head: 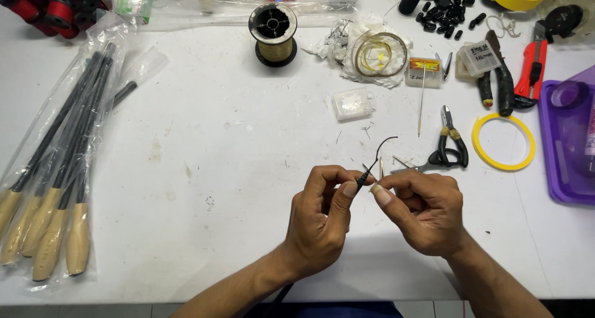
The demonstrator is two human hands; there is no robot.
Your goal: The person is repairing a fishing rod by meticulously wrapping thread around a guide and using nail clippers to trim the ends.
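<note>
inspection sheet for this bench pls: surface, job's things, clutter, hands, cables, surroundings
Surface: white table, stained and scuffed.
Job's things: thin black cord pinched between both hands, free end curling up.
Clutter: bagged rods at left; line spool; small scissors; yellow ring; red cutter; purple tray; wire coils.
Hands: left hand and right hand both closed on the cord, fingertips meeting.
Cables: nothing seen besides the cord.
Surroundings: red spools at far left corner.
</note>
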